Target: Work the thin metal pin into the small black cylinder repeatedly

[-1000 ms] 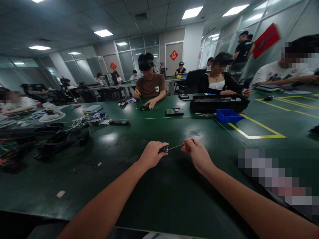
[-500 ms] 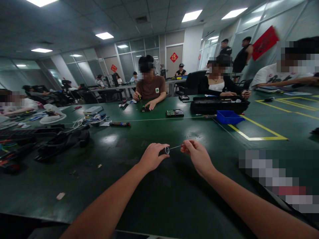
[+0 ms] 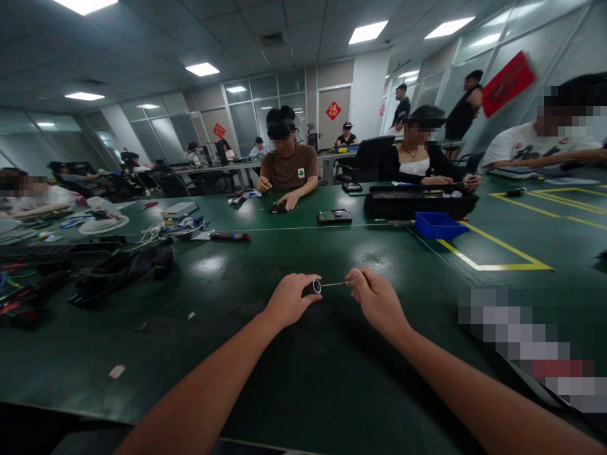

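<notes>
My left hand [image 3: 288, 302] is closed around a short black cylinder [image 3: 310, 289] with a silver ring at its end. That ringed end faces right, toward my other hand. Between the fingertips of my right hand [image 3: 379, 303] is a thin screwdriver [image 3: 334, 284], its metal shaft pointing left with a bit of red near my fingers. The shaft's tip meets or lies just in front of the cylinder's end; contact cannot be made out. Most of the screwdriver's handle is hidden by my fingers. Both hands are held above the green table [image 3: 303, 379].
Across the table a person [image 3: 289, 167] works on a small device. A circuit-board device [image 3: 334, 217], a blue bin [image 3: 439, 225] and a long black tray [image 3: 420, 203] lie ahead. Left are a pen-like tool [image 3: 230, 236], cables and a black bag-like item [image 3: 126, 272].
The screwdriver has gone from slightly slanted to nearly level, and its red part now shows. The cylinder has turned a little in my left hand. The view has shifted slightly.
</notes>
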A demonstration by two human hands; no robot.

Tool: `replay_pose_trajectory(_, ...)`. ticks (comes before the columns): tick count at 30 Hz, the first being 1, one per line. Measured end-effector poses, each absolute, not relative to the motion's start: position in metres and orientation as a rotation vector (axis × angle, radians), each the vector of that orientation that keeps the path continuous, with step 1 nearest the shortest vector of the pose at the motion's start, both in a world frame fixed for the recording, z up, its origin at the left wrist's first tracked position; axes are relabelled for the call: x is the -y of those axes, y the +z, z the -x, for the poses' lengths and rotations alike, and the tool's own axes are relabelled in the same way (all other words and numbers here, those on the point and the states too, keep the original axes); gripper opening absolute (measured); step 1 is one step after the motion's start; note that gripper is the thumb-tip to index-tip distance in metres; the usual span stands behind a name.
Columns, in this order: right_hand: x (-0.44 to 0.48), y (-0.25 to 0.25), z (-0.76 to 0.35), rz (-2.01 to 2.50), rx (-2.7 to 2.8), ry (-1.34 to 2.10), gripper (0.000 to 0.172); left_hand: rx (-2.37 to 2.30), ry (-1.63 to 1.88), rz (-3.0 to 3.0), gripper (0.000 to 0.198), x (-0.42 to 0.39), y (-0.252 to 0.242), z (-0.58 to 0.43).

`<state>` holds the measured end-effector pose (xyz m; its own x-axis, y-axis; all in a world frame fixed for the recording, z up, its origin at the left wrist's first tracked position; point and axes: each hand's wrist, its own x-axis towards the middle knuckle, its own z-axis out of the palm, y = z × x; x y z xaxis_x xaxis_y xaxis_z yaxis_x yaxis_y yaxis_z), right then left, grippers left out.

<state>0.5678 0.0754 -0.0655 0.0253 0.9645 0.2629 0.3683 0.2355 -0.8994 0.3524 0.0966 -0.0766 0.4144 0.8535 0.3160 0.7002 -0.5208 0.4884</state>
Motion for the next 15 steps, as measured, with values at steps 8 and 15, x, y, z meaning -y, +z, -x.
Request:
replay_pose_trajectory(8,-0.081,-0.07,-0.563,1.115,1.201,1.01,0.022,-1.363,0.784,-2.373,0.039,-0.094,-0.071,-0.354)
replay_pose_trajectory(15,-0.095,-0.074,-0.572,1.101,0.768,1.33,0.018,-1.398,0.763,-2.437,0.038,-0.098,-0.069,-0.356)
